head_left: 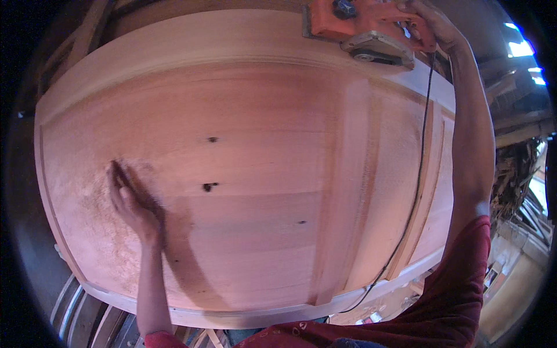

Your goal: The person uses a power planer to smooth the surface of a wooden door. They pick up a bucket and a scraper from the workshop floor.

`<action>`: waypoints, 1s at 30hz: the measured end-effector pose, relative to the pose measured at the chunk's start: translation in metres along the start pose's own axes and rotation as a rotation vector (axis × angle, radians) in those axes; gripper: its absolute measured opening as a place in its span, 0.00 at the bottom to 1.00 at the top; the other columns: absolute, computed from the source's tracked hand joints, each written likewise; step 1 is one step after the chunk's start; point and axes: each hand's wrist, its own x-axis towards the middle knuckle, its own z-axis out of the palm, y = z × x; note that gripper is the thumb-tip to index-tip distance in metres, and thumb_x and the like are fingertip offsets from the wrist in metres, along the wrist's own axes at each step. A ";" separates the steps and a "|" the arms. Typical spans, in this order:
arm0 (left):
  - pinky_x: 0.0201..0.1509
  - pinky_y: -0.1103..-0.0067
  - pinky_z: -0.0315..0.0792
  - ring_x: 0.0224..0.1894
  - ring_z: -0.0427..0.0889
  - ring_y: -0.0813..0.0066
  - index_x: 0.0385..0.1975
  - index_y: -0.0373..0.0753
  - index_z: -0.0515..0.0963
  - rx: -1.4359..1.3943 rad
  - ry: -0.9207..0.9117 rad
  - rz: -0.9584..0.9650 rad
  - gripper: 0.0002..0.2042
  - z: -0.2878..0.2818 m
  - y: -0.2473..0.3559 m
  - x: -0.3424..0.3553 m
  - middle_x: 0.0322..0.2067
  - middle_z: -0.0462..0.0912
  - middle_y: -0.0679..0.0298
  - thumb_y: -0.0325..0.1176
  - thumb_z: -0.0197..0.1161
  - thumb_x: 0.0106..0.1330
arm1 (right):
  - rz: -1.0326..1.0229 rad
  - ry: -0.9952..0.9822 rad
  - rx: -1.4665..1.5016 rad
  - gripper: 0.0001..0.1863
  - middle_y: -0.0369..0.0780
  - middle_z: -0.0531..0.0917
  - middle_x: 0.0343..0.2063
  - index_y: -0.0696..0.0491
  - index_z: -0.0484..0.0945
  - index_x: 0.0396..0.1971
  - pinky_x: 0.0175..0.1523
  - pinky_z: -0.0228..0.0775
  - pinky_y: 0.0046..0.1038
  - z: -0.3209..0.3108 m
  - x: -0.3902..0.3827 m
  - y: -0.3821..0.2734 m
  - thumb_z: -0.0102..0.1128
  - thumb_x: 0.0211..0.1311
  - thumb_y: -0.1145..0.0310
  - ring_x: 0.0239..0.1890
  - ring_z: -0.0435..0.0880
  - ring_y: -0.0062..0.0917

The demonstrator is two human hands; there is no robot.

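My left hand [132,209] reaches over the left part of a large pale wooden panel [261,156], fingers extended, on or just above a patch of fine sawdust [96,214]; whether it touches the surface is unclear. The panel has raised frame strips and dark knots. At the top right, my right hand [441,29] is wrapped round the handle of an orange electric planer [331,20] over the panel's far edge. A black cord [423,133] runs from the tool down across the panel to the near edge.
Timber beams [84,32] show behind the panel. Stacked scrap wood [516,194] lies to the right, with light coming through openings above. Long curved-looking boards [101,322] lie below the panel's lower left edge.
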 end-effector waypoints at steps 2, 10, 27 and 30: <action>0.75 0.64 0.44 0.72 0.52 0.55 0.66 0.27 0.55 -0.233 -0.005 -0.054 0.35 0.008 0.001 -0.003 0.68 0.55 0.46 0.51 0.49 0.71 | -0.034 -0.031 0.001 0.20 0.39 0.81 0.33 0.57 0.80 0.41 0.37 0.72 0.27 0.014 0.015 -0.005 0.57 0.61 0.54 0.34 0.80 0.23; 0.74 0.61 0.34 0.72 0.55 0.57 0.66 0.33 0.60 0.186 -0.122 -0.047 0.38 -0.022 0.014 -0.003 0.66 0.63 0.51 0.62 0.39 0.69 | -0.079 -0.304 -0.068 0.24 0.37 0.76 0.43 0.54 0.74 0.49 0.51 0.69 0.26 0.098 0.105 -0.016 0.53 0.66 0.48 0.45 0.75 0.22; 0.72 0.50 0.33 0.73 0.49 0.53 0.66 0.40 0.60 0.269 -0.275 -0.058 0.36 -0.041 0.019 0.000 0.68 0.59 0.55 0.61 0.41 0.67 | -0.112 -0.487 -0.174 0.18 0.40 0.82 0.30 0.58 0.82 0.37 0.31 0.69 0.29 0.392 0.066 -0.285 0.57 0.61 0.57 0.30 0.77 0.22; 0.72 0.49 0.33 0.73 0.49 0.53 0.66 0.41 0.60 0.257 -0.299 -0.055 0.35 -0.044 0.024 0.004 0.68 0.59 0.55 0.59 0.46 0.66 | -0.136 -0.483 -0.078 0.18 0.39 0.82 0.31 0.57 0.81 0.37 0.33 0.69 0.29 0.424 0.054 -0.318 0.54 0.63 0.56 0.31 0.76 0.21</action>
